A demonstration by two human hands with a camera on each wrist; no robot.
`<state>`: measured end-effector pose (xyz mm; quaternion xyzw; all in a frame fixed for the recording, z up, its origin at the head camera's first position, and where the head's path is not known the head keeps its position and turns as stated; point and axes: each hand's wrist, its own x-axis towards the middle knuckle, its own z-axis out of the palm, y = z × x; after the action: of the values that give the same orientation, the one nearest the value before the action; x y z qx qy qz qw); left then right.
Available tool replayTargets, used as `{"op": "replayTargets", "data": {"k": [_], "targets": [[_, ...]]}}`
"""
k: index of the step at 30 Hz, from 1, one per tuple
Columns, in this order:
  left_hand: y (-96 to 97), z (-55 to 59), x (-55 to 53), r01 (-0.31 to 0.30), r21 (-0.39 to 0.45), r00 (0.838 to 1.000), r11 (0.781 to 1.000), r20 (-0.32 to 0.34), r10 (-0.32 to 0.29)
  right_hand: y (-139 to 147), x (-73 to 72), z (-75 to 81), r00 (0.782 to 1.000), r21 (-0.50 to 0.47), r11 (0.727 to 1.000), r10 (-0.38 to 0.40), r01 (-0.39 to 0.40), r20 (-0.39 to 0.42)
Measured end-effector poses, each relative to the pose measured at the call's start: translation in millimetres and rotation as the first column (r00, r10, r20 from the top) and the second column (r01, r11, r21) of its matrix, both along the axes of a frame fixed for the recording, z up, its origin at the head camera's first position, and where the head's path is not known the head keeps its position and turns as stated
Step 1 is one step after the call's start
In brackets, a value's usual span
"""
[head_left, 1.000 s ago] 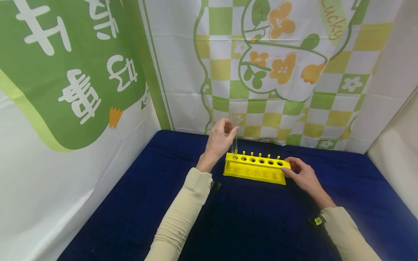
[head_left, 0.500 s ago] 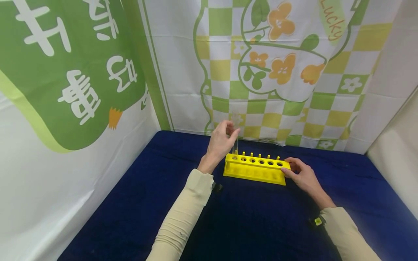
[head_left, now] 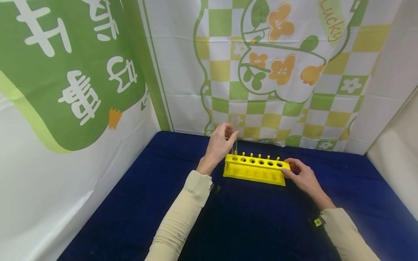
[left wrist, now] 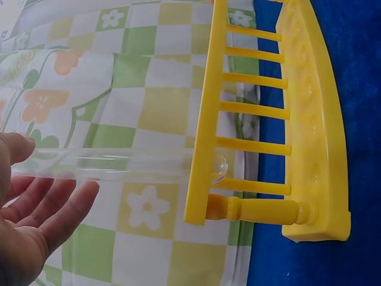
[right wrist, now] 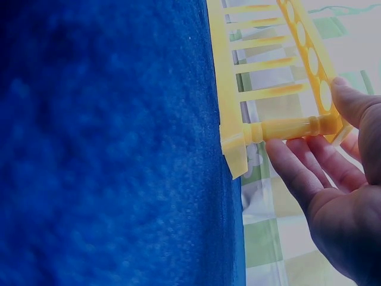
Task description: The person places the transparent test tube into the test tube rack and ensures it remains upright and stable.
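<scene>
A clear glass test tube [left wrist: 128, 164] stands upright at the left end of a yellow test tube rack [head_left: 254, 177]. In the left wrist view its rounded bottom pokes just through the end hole of the rack's top plate, well above the base. My left hand [head_left: 220, 144] pinches the tube higher up between thumb and fingers. At the opposite end, my right hand [head_left: 302, 175] grips the rack, thumb on the top plate and fingers against the end post [right wrist: 292, 128]. The other holes in the rack hold no tubes.
The rack rests on a dark blue cloth [head_left: 254, 224] covering the table. Behind it hangs a white curtain [head_left: 176, 72] with green and yellow checks. Another printed curtain [head_left: 124, 156] borders the left side.
My left hand has moved slightly down, lowering the test tube a little into the end hole. The right hand and the rack stay nearly where they were.
</scene>
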<state>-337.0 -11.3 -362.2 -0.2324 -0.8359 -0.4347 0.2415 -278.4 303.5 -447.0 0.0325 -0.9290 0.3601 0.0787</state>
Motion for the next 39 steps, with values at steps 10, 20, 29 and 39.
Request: {"op": "replayTargets", "data": {"k": [10, 20, 29, 39], "targets": [[-0.2, -3.1, 0.6, -0.015, -0.029, 1.0, 0.999, 0.02, 0.015, -0.5, -0.7, -0.5, 1.0, 0.01, 1.0, -0.006, 0.006, -0.006], [1.1, -7.5, 0.7, -0.012, -0.046, 1.0, 0.999, 0.008, 0.013, 0.3, -0.5, 0.1, 1.0, 0.008, 1.0, 0.003, -0.003, -0.013], [2.5, -11.9, 1.5, -0.013, -0.079, 1.0, 0.997, 0.013, 0.014, 1.3, -1.0, -1.6, 1.0, 0.01, 1.0, 0.007, -0.006, -0.023], [3.3, -17.2, 3.6, -0.011, -0.1, 0.999, 0.995, 0.045, 0.016, 1.3, -1.3, -2.6, 1.0, 0.01, 1.0, 0.004, -0.004, -0.03]]}}
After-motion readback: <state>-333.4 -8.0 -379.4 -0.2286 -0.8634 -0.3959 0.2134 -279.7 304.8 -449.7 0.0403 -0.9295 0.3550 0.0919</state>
